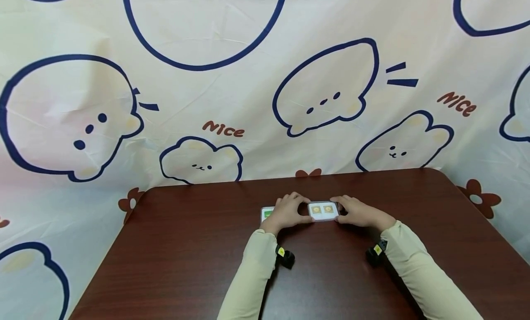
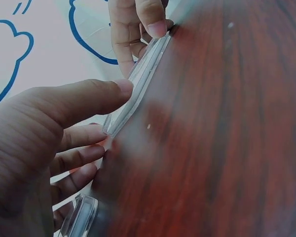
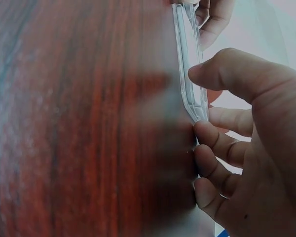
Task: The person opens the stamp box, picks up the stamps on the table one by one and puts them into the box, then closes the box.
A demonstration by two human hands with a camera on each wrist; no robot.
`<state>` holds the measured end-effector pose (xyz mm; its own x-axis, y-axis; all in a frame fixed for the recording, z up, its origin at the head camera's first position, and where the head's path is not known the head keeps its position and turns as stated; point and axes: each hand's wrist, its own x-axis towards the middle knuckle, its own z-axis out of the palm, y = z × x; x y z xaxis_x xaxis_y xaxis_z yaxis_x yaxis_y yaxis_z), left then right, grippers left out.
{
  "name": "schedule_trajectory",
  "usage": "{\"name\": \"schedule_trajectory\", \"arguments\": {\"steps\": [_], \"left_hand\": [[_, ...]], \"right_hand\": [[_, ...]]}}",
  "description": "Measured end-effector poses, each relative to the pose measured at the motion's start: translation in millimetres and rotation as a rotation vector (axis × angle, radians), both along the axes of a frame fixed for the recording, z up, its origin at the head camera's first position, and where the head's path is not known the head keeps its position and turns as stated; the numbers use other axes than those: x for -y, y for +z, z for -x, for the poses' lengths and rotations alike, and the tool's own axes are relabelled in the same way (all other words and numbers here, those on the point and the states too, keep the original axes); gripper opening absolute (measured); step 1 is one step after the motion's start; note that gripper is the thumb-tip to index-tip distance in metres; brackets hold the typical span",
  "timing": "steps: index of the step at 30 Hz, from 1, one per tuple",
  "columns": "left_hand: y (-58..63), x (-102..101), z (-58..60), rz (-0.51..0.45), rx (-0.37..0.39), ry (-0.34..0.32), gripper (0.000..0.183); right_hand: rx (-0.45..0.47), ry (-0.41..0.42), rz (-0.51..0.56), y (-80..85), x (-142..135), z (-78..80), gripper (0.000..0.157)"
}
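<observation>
Two hands, left hand [image 1: 287, 213], right hand [image 1: 358, 213], pinching clear card case [image 1: 323, 211] on table [image 1: 186, 255]

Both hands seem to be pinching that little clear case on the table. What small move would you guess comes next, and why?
Probably prying it open: the left hand and right hand each pinch one end of the clear case, thumbs on its edge seam, and it still lies closed on the table.

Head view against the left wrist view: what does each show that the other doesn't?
Only the head view shows the top of the clear card case with two yellow rounds, the whole table and the printed backdrop. Only the left wrist view shows the case's thin edge in profile. Both show the left hand and right hand pinching the case, plus a second case.
</observation>
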<state>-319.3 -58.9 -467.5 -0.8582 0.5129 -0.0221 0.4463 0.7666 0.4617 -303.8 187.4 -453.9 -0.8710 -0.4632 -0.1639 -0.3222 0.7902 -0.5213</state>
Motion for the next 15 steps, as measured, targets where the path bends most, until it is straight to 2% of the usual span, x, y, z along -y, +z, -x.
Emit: {"name": "schedule_trajectory", "arguments": {"steps": [11,15], "left_hand": [[1.4,3.6,-3.2,0.008,0.025,0.014,0.057],[-0.3,4.9,-1.8,0.023,0.032,0.017,0.059]], "right_hand": [[-0.024,-0.005,-0.006,-8.1,3.8,2.6,0.062],[-0.016,-0.002,0.000,-11.0,4.5,4.1,0.068]]}}
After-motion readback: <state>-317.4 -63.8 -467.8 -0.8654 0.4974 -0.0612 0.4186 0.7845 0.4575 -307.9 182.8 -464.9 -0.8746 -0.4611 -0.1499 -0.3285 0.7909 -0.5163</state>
